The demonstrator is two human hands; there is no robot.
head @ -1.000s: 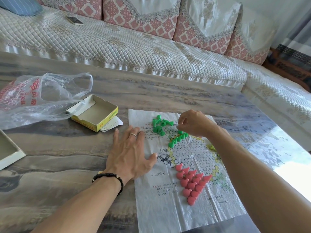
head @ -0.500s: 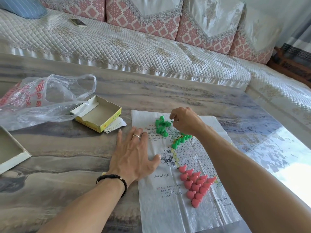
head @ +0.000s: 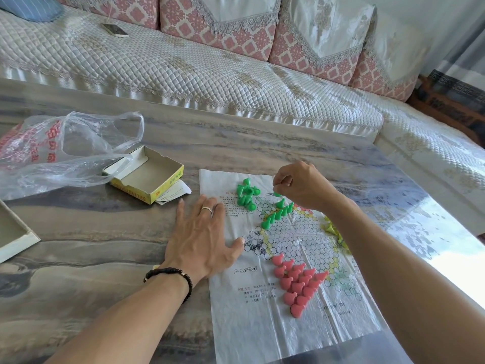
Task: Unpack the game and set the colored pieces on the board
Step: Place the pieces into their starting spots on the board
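While our left hand (head: 202, 240) lies flat, fingers spread, on the board sheet's (head: 262, 324) edge, our right hand (head: 299, 187) curls over the green pieces (head: 278, 214), fingertips pinched. Whether it holds one, we cannot tell. Pink pieces (head: 296, 285) stand nearer us; a loose green pile (head: 245, 195) lies beside the grid.

The yellow box (head: 147, 177), left of the middle of the picture, has red letters on its side, too blurry to read. The plastic bag (head: 60, 151) at the left has big red signs. The paper board (head: 288, 258) has small lines of print, too tiny to read
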